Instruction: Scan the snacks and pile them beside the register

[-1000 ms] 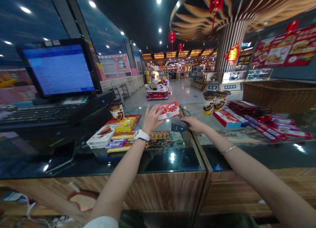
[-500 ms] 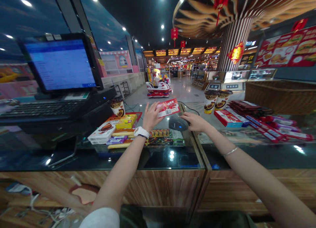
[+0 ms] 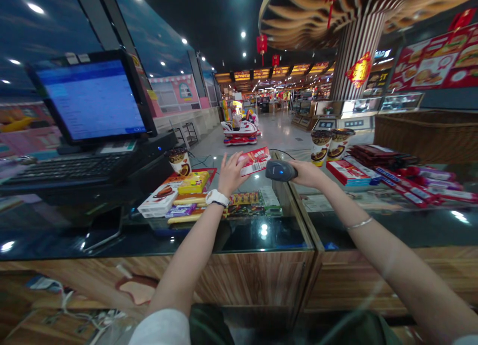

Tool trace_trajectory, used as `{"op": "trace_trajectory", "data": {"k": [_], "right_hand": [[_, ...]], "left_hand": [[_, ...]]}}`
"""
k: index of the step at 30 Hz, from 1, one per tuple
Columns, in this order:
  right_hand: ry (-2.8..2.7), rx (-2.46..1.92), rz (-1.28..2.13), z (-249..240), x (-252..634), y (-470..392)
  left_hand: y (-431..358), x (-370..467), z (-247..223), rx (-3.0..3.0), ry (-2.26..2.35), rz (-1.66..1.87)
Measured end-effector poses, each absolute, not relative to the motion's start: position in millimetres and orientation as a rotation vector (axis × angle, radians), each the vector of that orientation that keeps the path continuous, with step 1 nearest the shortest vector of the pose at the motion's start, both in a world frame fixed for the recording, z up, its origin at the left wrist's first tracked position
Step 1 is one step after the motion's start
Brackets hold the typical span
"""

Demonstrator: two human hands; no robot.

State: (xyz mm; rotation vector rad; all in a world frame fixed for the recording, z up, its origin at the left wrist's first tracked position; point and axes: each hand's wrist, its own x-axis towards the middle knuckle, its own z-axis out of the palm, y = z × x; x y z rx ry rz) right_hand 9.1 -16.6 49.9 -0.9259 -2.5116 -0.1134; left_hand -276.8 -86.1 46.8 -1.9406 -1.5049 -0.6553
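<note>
My left hand [image 3: 232, 172] grips a flat red snack box [image 3: 257, 161] by its left end, with the barcode on the lower edge facing me. A dark barcode scanner [image 3: 281, 171] is in my right hand [image 3: 306, 174], its head close to the box's right end. Whether the two touch I cannot tell. Below my left hand lie a yellow packet [image 3: 194, 182], a white box [image 3: 159, 201] and a purple-wrapped bar [image 3: 181, 210]. To the right of my right hand are stacked red boxes [image 3: 347, 172].
A monitor [image 3: 91, 98] and keyboard [image 3: 70, 171] stand at left, with a phone [image 3: 102, 229] in front. Lidded cups [image 3: 320, 148] stand behind the red boxes. Candy rolls [image 3: 403, 185] and a wicker basket [image 3: 425, 136] are at right. Another cup [image 3: 179, 162] stands near the monitor.
My right hand has raised the scanner and turned its head toward the box's right end. My left hand still holds the box in nearly the same place. The view has shifted slightly.
</note>
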Motion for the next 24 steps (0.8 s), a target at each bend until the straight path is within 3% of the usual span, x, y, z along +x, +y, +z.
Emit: {"op": "trace_trajectory", "data": {"k": [24], "right_hand": [[-2.545, -1.054, -0.140, 49.0, 7.2, -17.4]], "left_hand": [[-84.4, -277.5, 45.3, -1.891, -1.517, -0.634]]}}
